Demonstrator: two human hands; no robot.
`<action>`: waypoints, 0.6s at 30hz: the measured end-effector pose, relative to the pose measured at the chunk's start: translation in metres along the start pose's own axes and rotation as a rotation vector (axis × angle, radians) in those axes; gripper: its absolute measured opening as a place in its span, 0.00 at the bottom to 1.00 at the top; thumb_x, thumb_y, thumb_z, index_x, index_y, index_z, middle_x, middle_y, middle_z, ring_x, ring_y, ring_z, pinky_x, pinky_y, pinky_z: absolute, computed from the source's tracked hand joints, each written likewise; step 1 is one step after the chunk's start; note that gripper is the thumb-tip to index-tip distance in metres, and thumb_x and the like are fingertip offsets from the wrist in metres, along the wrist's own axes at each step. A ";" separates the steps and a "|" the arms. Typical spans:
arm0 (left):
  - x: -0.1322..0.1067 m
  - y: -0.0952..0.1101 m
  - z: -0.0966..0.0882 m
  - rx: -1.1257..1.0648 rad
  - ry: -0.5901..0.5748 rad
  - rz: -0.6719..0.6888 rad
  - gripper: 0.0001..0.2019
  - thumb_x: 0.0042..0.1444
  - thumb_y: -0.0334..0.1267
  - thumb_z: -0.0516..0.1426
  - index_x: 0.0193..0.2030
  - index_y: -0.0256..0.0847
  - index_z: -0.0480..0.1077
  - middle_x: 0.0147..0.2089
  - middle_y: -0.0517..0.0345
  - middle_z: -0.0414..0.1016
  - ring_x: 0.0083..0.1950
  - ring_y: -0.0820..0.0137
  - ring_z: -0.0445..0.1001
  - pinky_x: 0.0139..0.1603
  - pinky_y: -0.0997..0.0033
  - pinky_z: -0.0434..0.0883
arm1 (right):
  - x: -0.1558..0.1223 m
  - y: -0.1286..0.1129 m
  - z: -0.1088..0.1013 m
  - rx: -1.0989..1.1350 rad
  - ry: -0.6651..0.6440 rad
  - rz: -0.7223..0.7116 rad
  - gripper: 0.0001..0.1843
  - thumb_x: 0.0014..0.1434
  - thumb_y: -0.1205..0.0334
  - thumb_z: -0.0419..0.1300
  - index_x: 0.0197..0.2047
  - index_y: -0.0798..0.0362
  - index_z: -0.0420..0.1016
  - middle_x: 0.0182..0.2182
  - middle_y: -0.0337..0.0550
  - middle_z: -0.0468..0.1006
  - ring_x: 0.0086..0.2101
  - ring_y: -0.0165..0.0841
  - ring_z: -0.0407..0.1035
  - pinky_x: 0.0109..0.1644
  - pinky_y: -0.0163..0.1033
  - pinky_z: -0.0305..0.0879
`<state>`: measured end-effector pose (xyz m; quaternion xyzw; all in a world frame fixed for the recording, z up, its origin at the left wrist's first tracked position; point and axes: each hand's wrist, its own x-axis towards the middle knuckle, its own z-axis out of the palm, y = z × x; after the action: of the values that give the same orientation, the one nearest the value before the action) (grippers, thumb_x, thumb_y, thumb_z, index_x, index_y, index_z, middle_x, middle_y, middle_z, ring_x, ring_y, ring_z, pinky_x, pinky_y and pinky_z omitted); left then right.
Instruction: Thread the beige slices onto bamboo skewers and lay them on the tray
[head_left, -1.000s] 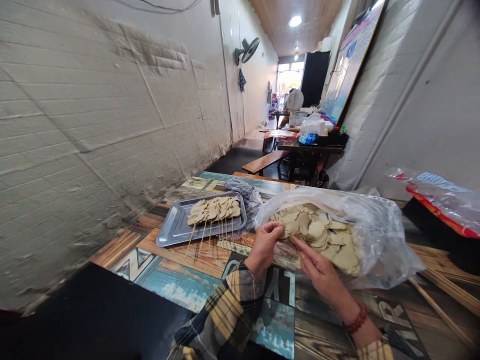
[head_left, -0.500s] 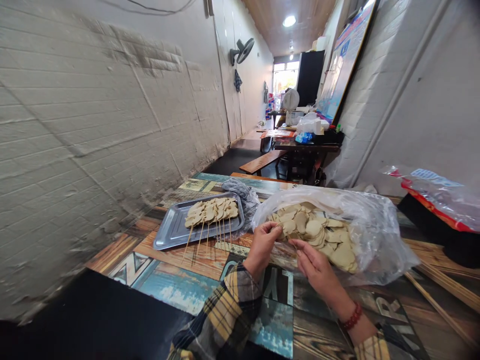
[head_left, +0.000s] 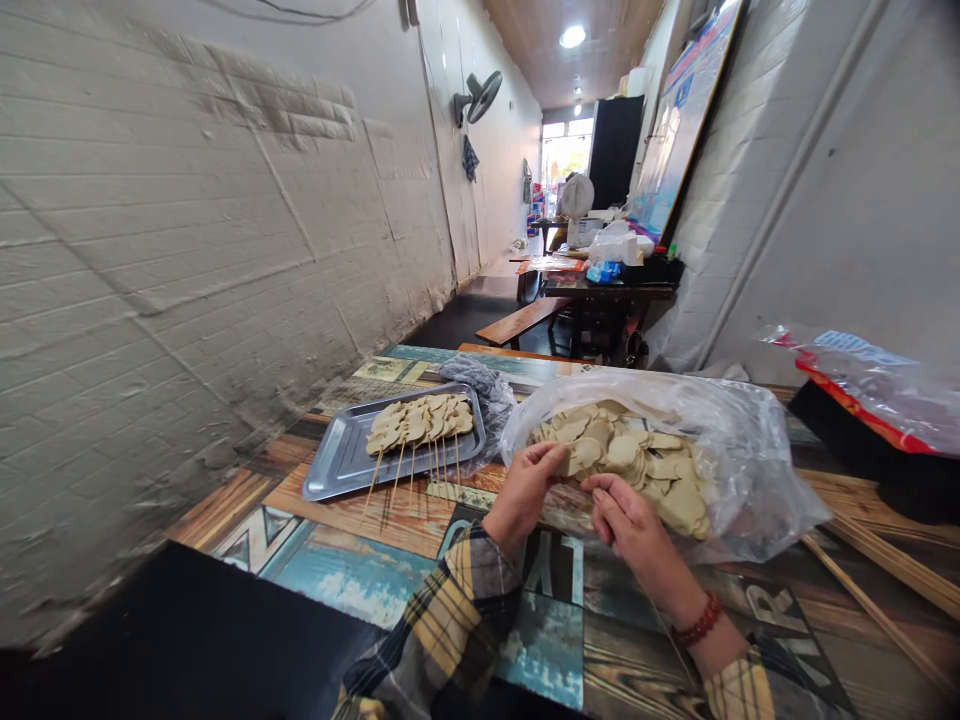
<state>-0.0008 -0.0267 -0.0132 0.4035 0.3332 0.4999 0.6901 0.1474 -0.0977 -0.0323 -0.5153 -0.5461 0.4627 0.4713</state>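
My left hand is closed in a pinch at the near edge of a heap of pale, flat food slices, apparently on one slice, though the fingertips hide most of it. Close by on the right, my right hand pinches a thin bamboo skewer, whose rear end runs down below the palm. The slices lie in an open clear plastic bag. To the left, a metal tray bears several skewers threaded with the same slices, their bare sticks jutting over the near rim.
Bare bamboo sticks lie on the patterned wooden table at the right. Behind them stands a black container with red-edged plastic packaging on it. A crumpled grey plastic bag sits behind the tray. A brick wall runs along the left.
My right hand has curled its fingers in closer around the skewer near the left fingertips. The left hand keeps its pinch. The whole view has shifted slightly.
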 end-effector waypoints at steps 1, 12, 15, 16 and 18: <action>0.000 0.001 0.000 -0.053 -0.009 -0.023 0.23 0.41 0.54 0.71 0.34 0.36 0.79 0.33 0.55 0.76 0.34 0.71 0.71 0.35 0.72 0.68 | -0.001 -0.003 0.000 0.035 0.001 0.018 0.17 0.67 0.46 0.50 0.45 0.50 0.68 0.17 0.29 0.63 0.16 0.29 0.55 0.19 0.34 0.52; -0.002 0.002 0.001 -0.079 -0.068 -0.064 0.21 0.38 0.50 0.74 0.28 0.34 0.77 0.28 0.58 0.74 0.29 0.75 0.69 0.33 0.73 0.67 | 0.001 -0.002 0.004 0.044 -0.067 0.017 0.21 0.65 0.41 0.54 0.44 0.51 0.70 0.18 0.31 0.69 0.16 0.28 0.58 0.21 0.33 0.54; 0.004 0.003 -0.004 -0.113 0.045 -0.042 0.21 0.35 0.49 0.75 0.28 0.35 0.77 0.28 0.59 0.74 0.29 0.76 0.69 0.32 0.74 0.67 | 0.000 -0.001 0.004 -0.071 -0.060 -0.042 0.20 0.65 0.43 0.53 0.44 0.51 0.72 0.20 0.34 0.72 0.18 0.30 0.63 0.24 0.36 0.58; 0.005 0.004 -0.007 -0.129 0.087 -0.033 0.22 0.33 0.48 0.76 0.29 0.35 0.77 0.29 0.59 0.75 0.29 0.76 0.69 0.32 0.75 0.68 | 0.000 -0.001 0.004 -0.116 -0.046 -0.060 0.20 0.65 0.44 0.53 0.43 0.52 0.73 0.19 0.34 0.72 0.19 0.31 0.64 0.24 0.36 0.59; 0.008 0.007 -0.010 -0.142 0.144 -0.013 0.22 0.32 0.48 0.76 0.29 0.36 0.78 0.31 0.59 0.76 0.31 0.76 0.70 0.32 0.75 0.68 | -0.001 -0.003 0.004 -0.200 -0.010 -0.095 0.19 0.65 0.46 0.53 0.42 0.52 0.75 0.17 0.34 0.70 0.19 0.32 0.65 0.26 0.37 0.59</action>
<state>-0.0099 -0.0160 -0.0122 0.3145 0.3482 0.5454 0.6945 0.1428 -0.0988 -0.0304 -0.5309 -0.6157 0.3856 0.4363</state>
